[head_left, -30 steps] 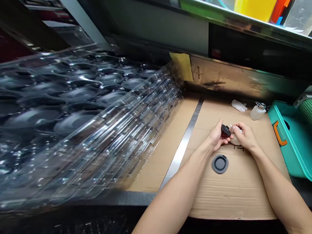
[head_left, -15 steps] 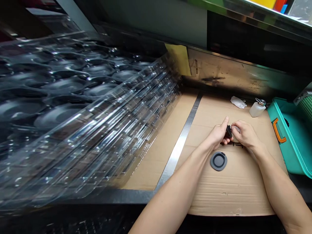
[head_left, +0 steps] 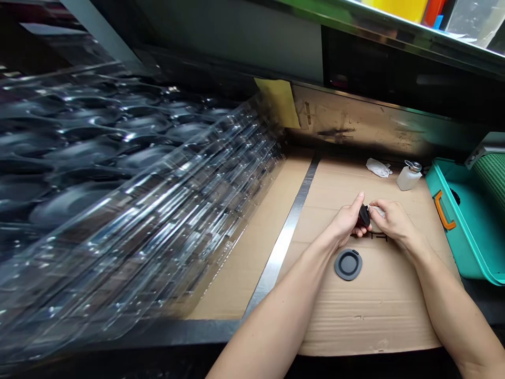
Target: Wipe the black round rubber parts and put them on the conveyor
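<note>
My left hand (head_left: 347, 220) is closed around a small black part (head_left: 363, 216), its thumb pointing up. The part is mostly covered by my fingers, so its full shape is hidden. Right beside it, my right hand (head_left: 394, 220) pinches a crumpled whitish cloth (head_left: 377, 211) against or close to the black part. Nearer to me on the cardboard (head_left: 355, 321) lies a dark grey round lid-like piece (head_left: 348, 265) with a ring-shaped groove and a small tab on its upper edge.
Stacked clear plastic trays (head_left: 189, 210) with round pockets fill the left side. A pump bottle (head_left: 408, 176) and a crumpled white wipe (head_left: 379, 168) stand at the back. To the right is a teal bin (head_left: 460, 252) with an orange handle (head_left: 444, 210). Silver tape (head_left: 282, 247) crosses the cardboard.
The black part has turned slightly in my left hand and shows more of its face. Both hands stay together; the whole view has shifted a little.
</note>
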`<state>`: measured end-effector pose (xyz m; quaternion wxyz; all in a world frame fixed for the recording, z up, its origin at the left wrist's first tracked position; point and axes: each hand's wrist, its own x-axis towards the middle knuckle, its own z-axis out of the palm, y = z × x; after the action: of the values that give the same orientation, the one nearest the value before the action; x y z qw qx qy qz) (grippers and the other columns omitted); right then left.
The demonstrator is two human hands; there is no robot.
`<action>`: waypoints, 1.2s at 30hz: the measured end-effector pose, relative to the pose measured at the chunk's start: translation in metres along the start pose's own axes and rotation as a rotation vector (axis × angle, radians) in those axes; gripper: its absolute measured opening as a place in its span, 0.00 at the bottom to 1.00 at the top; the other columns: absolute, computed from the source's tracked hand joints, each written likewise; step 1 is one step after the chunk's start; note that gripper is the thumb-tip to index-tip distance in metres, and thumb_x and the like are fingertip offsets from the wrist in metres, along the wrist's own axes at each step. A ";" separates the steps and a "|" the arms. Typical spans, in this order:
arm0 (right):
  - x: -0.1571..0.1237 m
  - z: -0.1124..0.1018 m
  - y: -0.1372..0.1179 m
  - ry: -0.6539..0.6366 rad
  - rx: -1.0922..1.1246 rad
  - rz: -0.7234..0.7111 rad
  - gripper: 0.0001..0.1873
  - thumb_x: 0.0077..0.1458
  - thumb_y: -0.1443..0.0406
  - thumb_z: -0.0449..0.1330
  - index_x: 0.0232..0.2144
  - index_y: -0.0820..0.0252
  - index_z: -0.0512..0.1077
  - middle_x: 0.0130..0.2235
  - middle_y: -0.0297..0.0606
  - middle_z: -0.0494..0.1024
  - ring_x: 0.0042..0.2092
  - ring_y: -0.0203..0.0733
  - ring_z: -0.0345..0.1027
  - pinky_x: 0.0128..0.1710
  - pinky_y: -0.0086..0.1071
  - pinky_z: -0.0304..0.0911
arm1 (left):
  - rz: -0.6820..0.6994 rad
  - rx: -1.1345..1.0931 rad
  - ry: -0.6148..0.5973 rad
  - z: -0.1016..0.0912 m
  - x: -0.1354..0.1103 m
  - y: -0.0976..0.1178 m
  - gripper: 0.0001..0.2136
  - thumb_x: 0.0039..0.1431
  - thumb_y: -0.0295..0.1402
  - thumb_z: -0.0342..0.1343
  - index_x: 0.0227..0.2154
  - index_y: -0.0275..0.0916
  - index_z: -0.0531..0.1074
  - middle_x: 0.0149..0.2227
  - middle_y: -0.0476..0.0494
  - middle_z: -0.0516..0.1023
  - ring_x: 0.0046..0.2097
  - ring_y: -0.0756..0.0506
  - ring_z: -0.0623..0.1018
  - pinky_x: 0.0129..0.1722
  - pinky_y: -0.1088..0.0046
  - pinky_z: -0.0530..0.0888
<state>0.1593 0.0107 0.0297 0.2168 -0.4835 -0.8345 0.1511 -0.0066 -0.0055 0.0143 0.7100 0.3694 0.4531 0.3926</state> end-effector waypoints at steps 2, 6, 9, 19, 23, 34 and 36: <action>-0.002 -0.002 0.000 0.024 -0.030 -0.009 0.11 0.63 0.63 0.54 0.39 0.57 0.77 0.37 0.38 0.81 0.38 0.40 0.73 0.40 0.30 0.60 | -0.004 0.008 0.005 0.001 0.000 0.000 0.32 0.64 0.60 0.44 0.27 0.33 0.74 0.19 0.41 0.75 0.17 0.52 0.69 0.15 0.79 0.64; -0.006 -0.003 0.000 0.082 -0.132 -0.017 0.12 0.64 0.62 0.53 0.39 0.56 0.77 0.38 0.38 0.80 0.39 0.40 0.72 0.40 0.29 0.60 | -0.024 -0.016 0.017 0.002 -0.001 0.001 0.32 0.65 0.60 0.44 0.30 0.32 0.75 0.19 0.42 0.75 0.17 0.52 0.69 0.15 0.79 0.63; -0.008 -0.003 -0.003 0.029 -0.242 -0.008 0.13 0.65 0.60 0.53 0.38 0.54 0.77 0.38 0.37 0.79 0.38 0.39 0.70 0.37 0.30 0.57 | -0.011 0.016 0.029 0.003 -0.001 0.001 0.32 0.65 0.59 0.44 0.25 0.33 0.73 0.18 0.42 0.75 0.16 0.52 0.69 0.15 0.78 0.63; -0.002 0.005 -0.005 0.071 -0.278 -0.091 0.14 0.65 0.64 0.51 0.30 0.57 0.74 0.34 0.37 0.75 0.34 0.38 0.66 0.36 0.29 0.55 | 0.072 0.092 0.056 0.006 0.001 -0.004 0.33 0.65 0.59 0.45 0.20 0.34 0.73 0.17 0.43 0.72 0.16 0.52 0.69 0.15 0.77 0.63; -0.003 0.002 -0.008 0.021 -0.290 -0.049 0.13 0.63 0.65 0.53 0.28 0.57 0.73 0.32 0.37 0.75 0.32 0.38 0.65 0.34 0.30 0.54 | 0.103 0.112 0.049 0.006 0.001 -0.005 0.33 0.63 0.61 0.46 0.20 0.34 0.73 0.17 0.43 0.73 0.16 0.52 0.69 0.15 0.77 0.63; -0.003 0.004 -0.011 0.034 -0.287 -0.014 0.13 0.62 0.66 0.53 0.26 0.58 0.72 0.32 0.36 0.75 0.32 0.37 0.66 0.33 0.30 0.53 | 0.141 0.162 0.049 0.007 0.003 -0.009 0.34 0.61 0.63 0.45 0.20 0.35 0.72 0.17 0.43 0.73 0.16 0.51 0.70 0.15 0.76 0.65; -0.004 0.001 -0.013 0.007 -0.305 -0.002 0.13 0.62 0.66 0.54 0.25 0.58 0.72 0.31 0.36 0.76 0.31 0.37 0.65 0.32 0.30 0.52 | 0.144 0.168 0.058 0.007 0.003 -0.010 0.34 0.61 0.63 0.46 0.20 0.35 0.72 0.17 0.42 0.73 0.16 0.51 0.70 0.15 0.76 0.65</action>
<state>0.1507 0.0013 0.0336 0.1439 -0.5104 -0.8476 0.0205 0.0032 -0.0086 0.0071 0.6330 0.4480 0.4770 0.4136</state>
